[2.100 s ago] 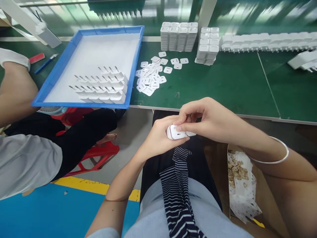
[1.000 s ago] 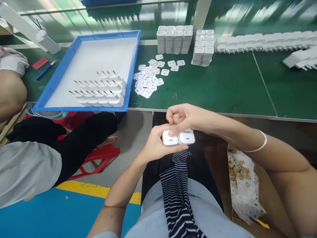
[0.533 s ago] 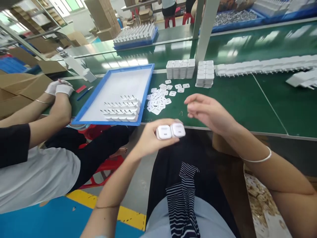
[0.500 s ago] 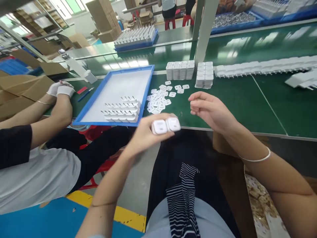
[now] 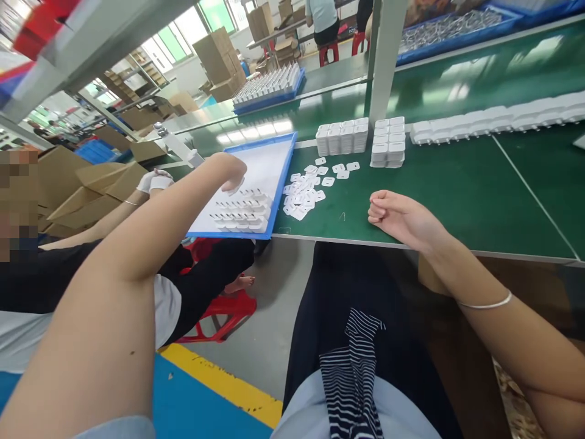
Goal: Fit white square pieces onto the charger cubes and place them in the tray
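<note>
My left hand [image 5: 232, 172] reaches over the blue-rimmed tray [image 5: 284, 174], its fingers curled downward. Only a pale edge shows under its fingers; the rest of the white plastic part there is hidden behind the hand. Just below stand rows of white plastic parts with upright metal pins [image 5: 242, 210], at the tray's near right corner. Loosely curled, my right hand [image 5: 402, 218] is closed above the green table near its front edge, with nothing visible in it. Between the hands lies a loose pile of small white square plates [image 5: 301, 196].
Stacks of white square parts [image 5: 342, 137] and a long row of white pieces [image 5: 493, 119] stand toward the back. A metal post [image 5: 382, 67] rises behind the stacks. At the left sits another person, whose gloved hands [image 5: 155, 182] rest near open cardboard boxes [image 5: 91, 186].
My left hand has carried the pair of joined white plastic parts from the table's front edge leftward and forward over the tray. The view has shifted; my right hand stays curled nearby.
</note>
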The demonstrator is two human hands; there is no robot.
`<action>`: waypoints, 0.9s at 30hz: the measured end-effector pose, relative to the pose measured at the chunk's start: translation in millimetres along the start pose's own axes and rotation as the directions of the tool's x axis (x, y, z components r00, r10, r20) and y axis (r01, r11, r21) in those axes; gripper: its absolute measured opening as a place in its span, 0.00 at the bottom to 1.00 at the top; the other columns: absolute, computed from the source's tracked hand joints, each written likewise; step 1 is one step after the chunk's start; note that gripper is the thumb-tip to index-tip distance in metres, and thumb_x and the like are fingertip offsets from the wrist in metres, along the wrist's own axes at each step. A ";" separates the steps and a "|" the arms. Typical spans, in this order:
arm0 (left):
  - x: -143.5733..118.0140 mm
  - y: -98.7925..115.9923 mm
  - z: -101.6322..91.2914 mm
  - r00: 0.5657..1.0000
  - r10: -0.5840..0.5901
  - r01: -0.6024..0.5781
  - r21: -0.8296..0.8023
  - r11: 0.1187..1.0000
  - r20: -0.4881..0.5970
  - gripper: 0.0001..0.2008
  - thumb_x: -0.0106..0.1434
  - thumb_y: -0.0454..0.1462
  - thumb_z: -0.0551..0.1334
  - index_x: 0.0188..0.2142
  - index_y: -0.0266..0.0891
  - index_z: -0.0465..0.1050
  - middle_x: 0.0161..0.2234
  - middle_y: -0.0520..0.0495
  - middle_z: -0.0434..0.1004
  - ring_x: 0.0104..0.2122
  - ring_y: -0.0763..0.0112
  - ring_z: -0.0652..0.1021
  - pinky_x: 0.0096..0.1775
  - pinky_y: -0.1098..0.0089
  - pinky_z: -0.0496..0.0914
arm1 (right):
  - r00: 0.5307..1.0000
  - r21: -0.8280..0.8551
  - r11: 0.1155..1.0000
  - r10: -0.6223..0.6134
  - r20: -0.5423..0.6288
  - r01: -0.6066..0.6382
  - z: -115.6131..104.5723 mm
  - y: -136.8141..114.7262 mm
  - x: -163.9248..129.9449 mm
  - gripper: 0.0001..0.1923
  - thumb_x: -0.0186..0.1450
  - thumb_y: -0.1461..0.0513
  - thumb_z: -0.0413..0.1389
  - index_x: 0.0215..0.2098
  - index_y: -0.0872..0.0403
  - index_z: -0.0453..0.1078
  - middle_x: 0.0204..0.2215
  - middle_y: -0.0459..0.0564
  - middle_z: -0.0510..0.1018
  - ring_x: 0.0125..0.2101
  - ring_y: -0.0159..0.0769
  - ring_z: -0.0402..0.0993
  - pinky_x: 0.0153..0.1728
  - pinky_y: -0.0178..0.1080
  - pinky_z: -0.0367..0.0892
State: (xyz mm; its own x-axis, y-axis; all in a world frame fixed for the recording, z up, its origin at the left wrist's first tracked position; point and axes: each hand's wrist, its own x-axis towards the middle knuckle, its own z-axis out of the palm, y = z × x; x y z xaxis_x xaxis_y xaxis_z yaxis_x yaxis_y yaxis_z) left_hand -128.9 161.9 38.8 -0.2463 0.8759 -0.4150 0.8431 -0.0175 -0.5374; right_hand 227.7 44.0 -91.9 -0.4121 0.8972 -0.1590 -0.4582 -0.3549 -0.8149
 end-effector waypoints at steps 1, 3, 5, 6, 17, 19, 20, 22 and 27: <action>-1.1 3.0 5.7 0.998 -0.025 0.023 0.039 0.999 0.051 0.22 0.32 0.34 0.75 0.32 0.29 0.83 0.28 0.35 0.80 0.41 0.33 0.78 0.45 0.44 0.72 | 1.000 -0.002 1.000 0.003 0.007 -0.003 0.0 0.3 -0.3 0.08 0.58 0.62 0.67 0.30 0.52 0.71 0.24 0.42 0.59 0.26 0.31 0.57 0.31 0.37 0.62; -4.6 5.9 14.0 0.993 -0.032 0.023 0.075 0.997 0.113 0.24 0.31 0.31 0.74 0.34 0.28 0.83 0.32 0.33 0.81 0.43 0.31 0.78 0.46 0.45 0.71 | 1.000 0.007 1.000 0.010 0.013 -0.010 0.2 0.7 -0.6 0.08 0.58 0.62 0.67 0.30 0.52 0.72 0.24 0.42 0.59 0.26 0.31 0.57 0.31 0.36 0.62; -6.6 5.1 17.9 0.988 -0.020 0.008 0.077 0.997 0.154 0.28 0.31 0.29 0.74 0.37 0.29 0.83 0.35 0.34 0.82 0.45 0.32 0.78 0.48 0.48 0.70 | 1.000 0.023 1.000 0.018 0.016 -0.018 -0.1 0.8 -0.6 0.07 0.59 0.63 0.66 0.30 0.53 0.72 0.24 0.42 0.59 0.26 0.31 0.56 0.31 0.35 0.62; -6.3 3.8 18.5 0.985 -0.017 0.005 0.071 0.997 0.173 0.29 0.31 0.30 0.74 0.39 0.30 0.83 0.37 0.34 0.82 0.46 0.33 0.78 0.49 0.48 0.70 | 1.000 0.031 0.999 0.021 0.018 -0.022 -0.5 0.7 -0.5 0.07 0.59 0.63 0.66 0.30 0.53 0.72 0.24 0.42 0.59 0.26 0.31 0.56 0.30 0.35 0.62; 14.5 -20.0 12.0 0.959 0.071 -0.076 0.010 0.997 0.275 0.30 0.33 0.36 0.76 0.41 0.35 0.81 0.36 0.39 0.82 0.42 0.48 0.79 0.45 0.58 0.70 | 0.999 0.047 0.998 0.048 0.012 -0.048 -2.3 -1.7 1.0 0.07 0.60 0.64 0.65 0.30 0.53 0.71 0.24 0.42 0.58 0.26 0.31 0.55 0.30 0.35 0.61; 13.2 -23.5 12.6 0.962 0.114 -0.111 -0.026 0.993 0.249 0.23 0.36 0.41 0.78 0.33 0.36 0.80 0.28 0.44 0.80 0.41 0.54 0.78 0.46 0.62 0.68 | 0.999 0.045 0.998 0.050 0.011 -0.050 -2.0 -1.9 1.0 0.07 0.59 0.64 0.66 0.30 0.53 0.71 0.24 0.42 0.58 0.26 0.31 0.55 0.30 0.35 0.61; 11.5 -25.0 13.1 0.963 0.137 -0.130 -0.045 0.991 0.230 0.22 0.37 0.44 0.78 0.31 0.36 0.79 0.25 0.47 0.79 0.41 0.59 0.77 0.47 0.64 0.67 | 0.999 0.044 0.998 0.050 0.009 -0.050 -1.9 -2.0 1.1 0.07 0.59 0.64 0.66 0.30 0.53 0.71 0.24 0.42 0.58 0.26 0.31 0.55 0.30 0.35 0.61; 6.7 -27.7 14.0 0.967 0.164 -0.153 -0.067 0.986 0.197 0.22 0.42 0.48 0.77 0.31 0.35 0.79 0.21 0.52 0.76 0.37 0.68 0.74 0.46 0.68 0.66 | 0.999 0.032 0.998 0.048 0.006 -0.049 -1.5 -2.3 1.1 0.08 0.59 0.63 0.66 0.30 0.53 0.70 0.24 0.41 0.57 0.26 0.31 0.55 0.30 0.36 0.61; -2.5 -32.7 12.9 0.979 0.135 -0.129 -0.052 0.990 0.150 0.28 0.54 0.45 0.75 0.48 0.29 0.77 0.18 0.58 0.72 0.32 0.75 0.70 0.43 0.73 0.65 | 0.999 0.016 0.999 0.042 0.006 -0.042 -0.6 -3.1 1.0 0.08 0.59 0.63 0.66 0.29 0.53 0.70 0.24 0.41 0.57 0.26 0.31 0.54 0.30 0.37 0.60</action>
State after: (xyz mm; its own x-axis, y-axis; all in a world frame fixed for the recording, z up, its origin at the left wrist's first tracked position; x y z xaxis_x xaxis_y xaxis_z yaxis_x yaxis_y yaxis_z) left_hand -162.1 154.1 47.9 -0.1989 0.7834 -0.5888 0.8913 -0.1051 -0.4410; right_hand 229.2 46.1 -89.9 -0.4360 0.8797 -0.1896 -0.4527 -0.3966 -0.7986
